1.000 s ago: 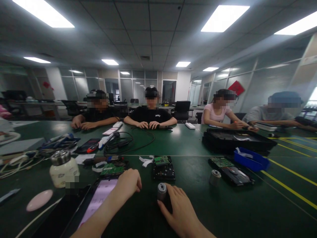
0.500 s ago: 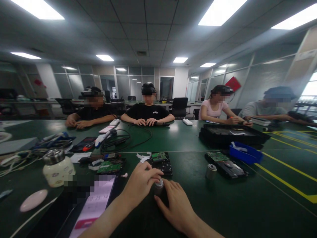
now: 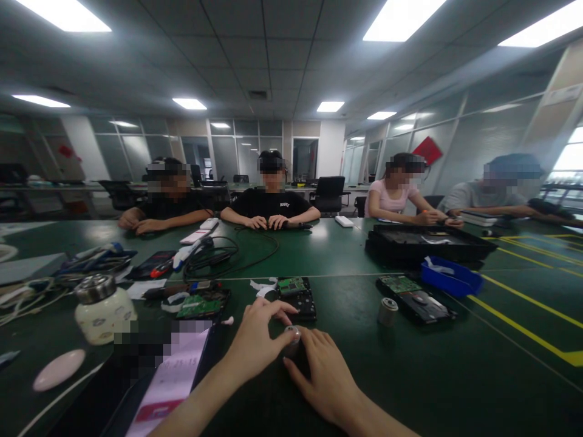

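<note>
A small metal cylinder, much like a motor can, stands upright on the green table. My right hand curls round it, with the fingers at its right side and the thumb low in front. From the left, my left hand lays its thumb on the cylinder's top; its other fingers reach forward, apart and with nothing between them. Beyond them lies a hard drive with a green circuit board. A second metal cylinder stands to the right, beside another hard drive.
A phone with a lit timer and a cream jar are at my left. Cables and tools lie behind. A blue bin and a black tray stand at right. Several people sit opposite.
My left hand has come right from above the phone to the cylinder, and its thumb now touches the top. My right hand stays round the cylinder. The view has shifted slightly.
</note>
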Motion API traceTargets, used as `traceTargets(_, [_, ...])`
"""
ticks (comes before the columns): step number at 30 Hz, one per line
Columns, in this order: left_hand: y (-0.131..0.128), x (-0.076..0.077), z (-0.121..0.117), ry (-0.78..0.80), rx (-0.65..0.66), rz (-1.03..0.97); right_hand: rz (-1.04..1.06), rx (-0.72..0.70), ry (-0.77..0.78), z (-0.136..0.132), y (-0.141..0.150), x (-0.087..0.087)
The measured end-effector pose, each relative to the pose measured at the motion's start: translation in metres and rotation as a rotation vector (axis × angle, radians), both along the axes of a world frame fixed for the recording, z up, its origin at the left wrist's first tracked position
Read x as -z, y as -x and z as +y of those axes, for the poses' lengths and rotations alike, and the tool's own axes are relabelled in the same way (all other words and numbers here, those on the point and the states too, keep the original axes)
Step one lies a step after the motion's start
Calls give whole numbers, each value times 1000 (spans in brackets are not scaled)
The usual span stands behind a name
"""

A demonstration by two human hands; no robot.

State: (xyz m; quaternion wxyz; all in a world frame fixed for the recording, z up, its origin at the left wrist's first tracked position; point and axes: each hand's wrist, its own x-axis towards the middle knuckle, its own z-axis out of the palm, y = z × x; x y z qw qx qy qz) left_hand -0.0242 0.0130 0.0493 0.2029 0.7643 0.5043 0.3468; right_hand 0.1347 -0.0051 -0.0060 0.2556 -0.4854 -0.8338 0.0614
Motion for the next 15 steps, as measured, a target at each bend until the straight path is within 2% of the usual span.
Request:
traceTargets(2, [-2,3,0,8,-20,-7,3,-1,-1,0,0,1])
traceTargets(7, [-4,9,0,10,59,-102,25,-10,-2,1,-1,4])
traceTargets(12, [-3,9,1,-69,-43,-30,7,-2,-1,1,-1,4])
traceTargets(15, [-3,8,1,-66,16,-25,4,-9,-1,1,0,2])
